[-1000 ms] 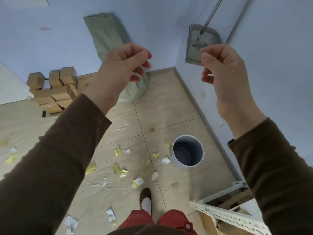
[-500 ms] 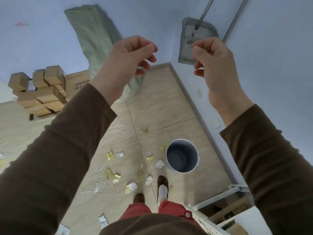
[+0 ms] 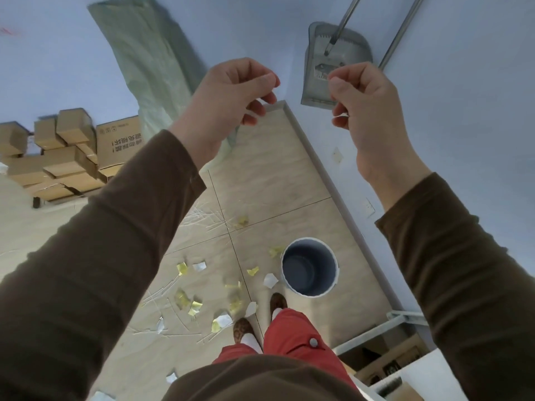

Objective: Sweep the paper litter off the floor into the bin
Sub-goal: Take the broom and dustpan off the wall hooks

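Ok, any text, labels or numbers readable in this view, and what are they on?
Cardboard box: a line of printed characters and small symbols, upside down here and too blurred to quote.
Red mark on the wall: too small to tell if it is writing.
Dustpan, bin, paper scraps: no text visible.

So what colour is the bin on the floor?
The bin is dark blue-grey inside with a pale, whitish rim, seen best in the head view.

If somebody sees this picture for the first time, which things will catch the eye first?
Two raised hands fill the middle: the left hand and the right hand, fingers curled. Below them, yellow and white paper scraps litter the floor left of a round bin. A dustpan leans in the far corner.
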`<action>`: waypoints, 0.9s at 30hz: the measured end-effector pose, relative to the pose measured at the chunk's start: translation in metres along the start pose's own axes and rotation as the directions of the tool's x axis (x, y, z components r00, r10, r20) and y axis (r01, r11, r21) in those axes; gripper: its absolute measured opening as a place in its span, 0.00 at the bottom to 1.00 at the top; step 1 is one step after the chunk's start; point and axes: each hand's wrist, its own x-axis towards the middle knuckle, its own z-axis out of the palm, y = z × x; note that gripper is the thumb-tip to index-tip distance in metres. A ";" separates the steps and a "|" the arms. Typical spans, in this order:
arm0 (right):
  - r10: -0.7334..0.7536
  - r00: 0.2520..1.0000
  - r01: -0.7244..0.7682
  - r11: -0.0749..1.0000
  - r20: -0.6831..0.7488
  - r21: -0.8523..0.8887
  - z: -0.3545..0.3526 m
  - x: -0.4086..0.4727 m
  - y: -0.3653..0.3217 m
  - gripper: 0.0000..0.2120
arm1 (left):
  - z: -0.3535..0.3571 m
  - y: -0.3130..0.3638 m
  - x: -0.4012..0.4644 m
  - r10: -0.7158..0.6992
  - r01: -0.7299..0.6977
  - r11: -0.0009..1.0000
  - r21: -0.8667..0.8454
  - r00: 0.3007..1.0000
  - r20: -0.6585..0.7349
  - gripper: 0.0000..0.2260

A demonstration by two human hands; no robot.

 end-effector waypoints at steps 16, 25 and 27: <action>-0.013 0.999 0.014 1.000 -0.037 0.028 -0.006 0.077 0.005 0.07 | 0.016 0.003 0.085 0.007 -0.010 0.999 0.045 0.998 0.069 0.08; -0.068 0.985 0.072 0.997 -0.161 0.020 -0.059 0.200 -0.021 0.03 | 0.055 0.065 0.215 0.078 -0.087 0.991 0.097 0.993 0.094 0.10; -0.090 0.977 0.094 0.996 -0.195 0.008 -0.073 0.231 -0.031 0.03 | 0.066 0.085 0.247 0.103 -0.115 0.987 0.110 0.989 0.107 0.09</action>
